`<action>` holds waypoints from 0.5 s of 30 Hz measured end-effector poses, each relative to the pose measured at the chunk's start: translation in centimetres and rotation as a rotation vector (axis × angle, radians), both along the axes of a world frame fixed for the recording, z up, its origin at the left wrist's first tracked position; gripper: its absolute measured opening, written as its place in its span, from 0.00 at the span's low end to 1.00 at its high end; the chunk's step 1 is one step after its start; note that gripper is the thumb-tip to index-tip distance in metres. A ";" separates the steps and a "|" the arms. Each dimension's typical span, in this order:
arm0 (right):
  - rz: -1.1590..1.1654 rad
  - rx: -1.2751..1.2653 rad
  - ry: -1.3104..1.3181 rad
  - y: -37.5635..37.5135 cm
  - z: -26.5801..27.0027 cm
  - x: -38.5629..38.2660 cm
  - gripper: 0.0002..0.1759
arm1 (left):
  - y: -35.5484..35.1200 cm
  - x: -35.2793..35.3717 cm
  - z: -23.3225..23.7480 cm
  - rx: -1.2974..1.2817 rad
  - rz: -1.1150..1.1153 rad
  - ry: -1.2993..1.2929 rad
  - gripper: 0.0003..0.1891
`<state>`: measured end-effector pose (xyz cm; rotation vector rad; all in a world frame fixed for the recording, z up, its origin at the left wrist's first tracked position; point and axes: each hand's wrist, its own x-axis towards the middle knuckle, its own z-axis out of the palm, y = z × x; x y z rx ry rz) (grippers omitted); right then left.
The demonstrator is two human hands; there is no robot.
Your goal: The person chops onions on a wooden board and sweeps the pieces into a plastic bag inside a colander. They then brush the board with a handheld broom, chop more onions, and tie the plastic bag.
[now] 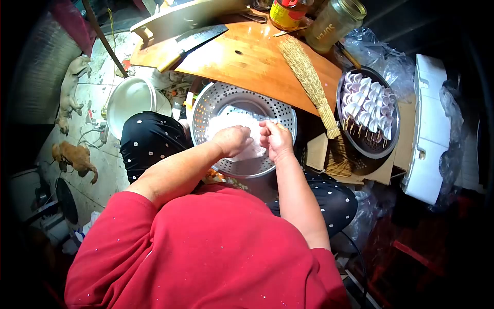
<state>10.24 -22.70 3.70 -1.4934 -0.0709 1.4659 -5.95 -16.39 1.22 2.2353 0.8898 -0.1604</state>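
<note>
Both hands meet over a perforated metal colander (200,121), which rests between the knees. A white, glistening heap (221,123) lies inside it; its kind is hard to make out. My left hand (233,141) is closed, fingers curled together just above the heap. Close beside it, my right hand (276,140) has its thumb and fingers pinched together, pointing towards the left one. Whatever the fingers hold is too small or too hidden to name. To the right, a metal bowl (371,149) carries several wooden skewers threaded with pale pink-and-white slices (368,103).
A wooden board (247,51) beyond the colander bears a cleaver (200,40), a straw brush (306,77) and a glass jar (337,23). Left are a white bucket (131,100) and two animals, one brown (74,157), on the tiles. A white foam box (427,134) stands right.
</note>
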 end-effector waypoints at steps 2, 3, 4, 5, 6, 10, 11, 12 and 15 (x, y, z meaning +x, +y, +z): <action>-0.004 -0.025 0.009 -0.1 -1.3 0.7 0.13 | 0.2 -0.3 -0.2 -0.013 -0.014 -0.036 0.13; -0.002 -0.023 0.011 0.0 -1.2 0.8 0.13 | 0.3 -0.5 -0.1 -0.029 -0.030 -0.074 0.13; 0.008 -0.053 -0.023 0.0 -1.2 0.7 0.13 | 0.4 -0.6 0.0 -0.028 -0.026 -0.072 0.13; 0.017 -0.084 -0.058 -0.1 -1.2 0.7 0.13 | 0.3 -0.7 0.1 -0.028 -0.001 -0.087 0.13; -0.004 -0.094 -0.065 0.0 -1.4 0.9 0.13 | 0.2 -0.8 0.2 -0.029 0.023 -0.102 0.13; 0.103 -0.202 -0.256 -0.7 -2.4 1.7 0.12 | 0.9 -0.3 -0.1 -0.730 0.593 -0.337 0.11; 0.178 -0.231 -0.290 -0.9 -2.5 1.7 0.11 | 1.0 -0.3 -0.6 -0.803 0.705 -0.380 0.10; 0.284 -0.256 -0.232 -1.2 -2.5 2.0 0.10 | 1.0 -0.3 -0.1 -0.845 0.780 -0.400 0.10; 0.551 -0.329 -0.245 -1.5 -1.2 1.6 0.11 | 1.3 -0.2 0.3 -0.928 0.840 -0.446 0.04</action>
